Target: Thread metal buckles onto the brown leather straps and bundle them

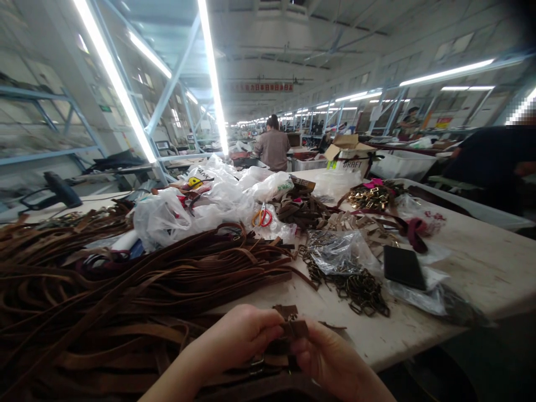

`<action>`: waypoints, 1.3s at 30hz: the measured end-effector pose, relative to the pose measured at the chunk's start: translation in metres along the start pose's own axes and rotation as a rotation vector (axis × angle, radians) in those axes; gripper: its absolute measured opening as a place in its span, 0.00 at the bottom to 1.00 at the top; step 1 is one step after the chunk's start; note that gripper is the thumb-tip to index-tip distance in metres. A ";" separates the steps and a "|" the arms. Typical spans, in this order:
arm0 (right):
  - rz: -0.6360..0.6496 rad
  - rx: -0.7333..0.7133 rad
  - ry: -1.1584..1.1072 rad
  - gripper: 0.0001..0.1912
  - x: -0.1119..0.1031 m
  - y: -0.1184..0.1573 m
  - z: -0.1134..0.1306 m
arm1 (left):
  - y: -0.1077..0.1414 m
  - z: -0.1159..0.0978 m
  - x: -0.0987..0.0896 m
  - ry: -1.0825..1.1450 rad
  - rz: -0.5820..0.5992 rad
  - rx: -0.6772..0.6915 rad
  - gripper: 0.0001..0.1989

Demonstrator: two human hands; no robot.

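Step in hand: judged to be two-handed manipulation of a short, flat, dark-brown leather-like strap piece (298, 328) at a small, shiny metal fitting (292, 317).
Left hand (247, 329): closed in a pinch, thumb and fingers on the strap piece's left side.
Right hand (322, 352): fingers curled closed on the strap piece's right side; exact fingertip contact partly hidden.
Strap piece position: between both sets of fingertips, touching both hands, at the near side of the pale, flat-topped worktable (469, 268).
Next move: judged to call for a steady opposed pinch, with the fitting accessible.
Strap stock: long, narrow, brown leather-like straps (176, 279), heaped beside the left hand.
Hardware stock: dark, angular metal buckles (366, 293), piled beyond the right hand, apart from it.
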State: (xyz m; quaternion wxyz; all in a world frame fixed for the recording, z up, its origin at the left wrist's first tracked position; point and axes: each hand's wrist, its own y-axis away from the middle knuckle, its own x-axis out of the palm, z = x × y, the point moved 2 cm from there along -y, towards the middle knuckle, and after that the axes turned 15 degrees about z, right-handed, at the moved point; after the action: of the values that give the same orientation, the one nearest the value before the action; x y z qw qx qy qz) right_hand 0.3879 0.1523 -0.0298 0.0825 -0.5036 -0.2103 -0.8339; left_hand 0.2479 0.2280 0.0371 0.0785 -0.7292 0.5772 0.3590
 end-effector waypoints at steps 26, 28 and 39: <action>-0.115 -0.247 0.696 0.13 0.005 -0.038 0.019 | 0.000 -0.003 -0.011 0.133 -0.424 0.214 0.13; -0.121 -0.228 0.673 0.12 0.002 -0.039 0.016 | 0.001 -0.001 -0.010 0.081 -0.387 0.115 0.13; -0.105 -0.207 0.600 0.11 0.005 -0.038 0.010 | -0.010 0.015 0.001 -0.371 -0.530 -0.289 0.06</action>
State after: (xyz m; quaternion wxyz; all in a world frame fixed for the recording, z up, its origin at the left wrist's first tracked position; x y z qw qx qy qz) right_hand 0.3798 0.1911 -0.0316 0.0461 -0.2294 -0.1161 -0.9653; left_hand 0.2509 0.2384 0.0224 0.1684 -0.7797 0.2870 0.5304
